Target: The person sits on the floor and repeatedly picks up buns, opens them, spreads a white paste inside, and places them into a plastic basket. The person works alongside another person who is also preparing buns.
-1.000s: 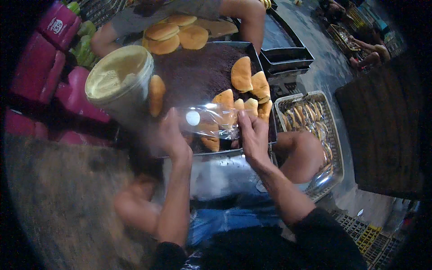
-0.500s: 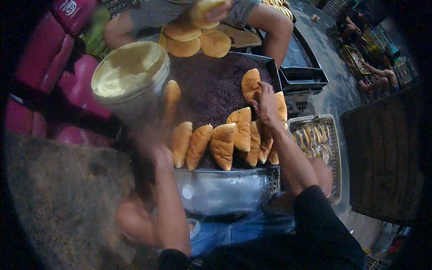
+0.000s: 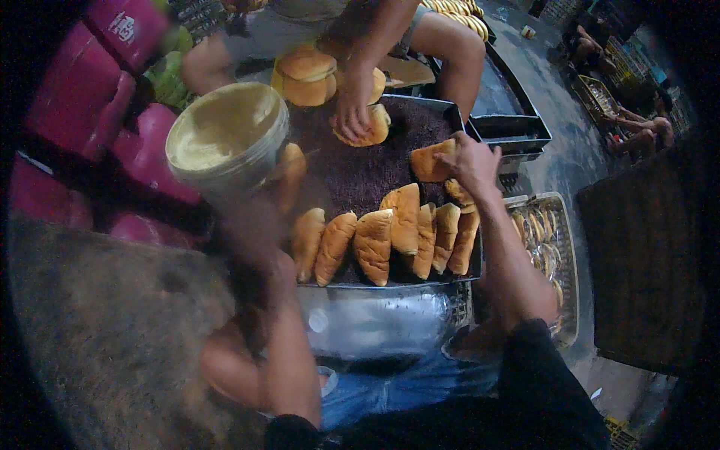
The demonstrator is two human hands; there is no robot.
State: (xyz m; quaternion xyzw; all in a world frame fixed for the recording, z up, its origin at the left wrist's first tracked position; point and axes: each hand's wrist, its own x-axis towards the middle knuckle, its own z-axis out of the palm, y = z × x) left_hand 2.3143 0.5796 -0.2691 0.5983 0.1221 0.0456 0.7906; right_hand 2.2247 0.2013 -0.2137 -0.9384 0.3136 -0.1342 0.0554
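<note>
Near the tray's right edge, my right hand (image 3: 472, 166) is closed on a folded golden bun (image 3: 430, 161). My left hand (image 3: 251, 229) is smeared by motion below the white bucket (image 3: 244, 161), so its fingers cannot be made out. Pale yellow cream coats the inside of that bucket. Dark crumbs (image 3: 349, 169) cover the metal tray (image 3: 382, 287). Several folded buns (image 3: 373, 244) stand in a row along its near side, and another folded bun (image 3: 291, 176) leans by the bucket. Across the tray, a co-worker's hand (image 3: 354, 112) rests on a bun (image 3: 376, 127).
Round buns (image 3: 306, 64) are stacked at the tray's far side. To the right, a plastic crate (image 3: 574, 300) holds wrapped buns, and empty black trays (image 3: 514, 124) lie beyond. Magenta seats (image 3: 142, 142) stand at left. Other people (image 3: 645, 131) sit at far right.
The co-worker's hand has come down onto the crumbs with a bun. My right hand has shifted slightly right and down, turning its folded bun sideways. The bucket appears slightly lower in view.
</note>
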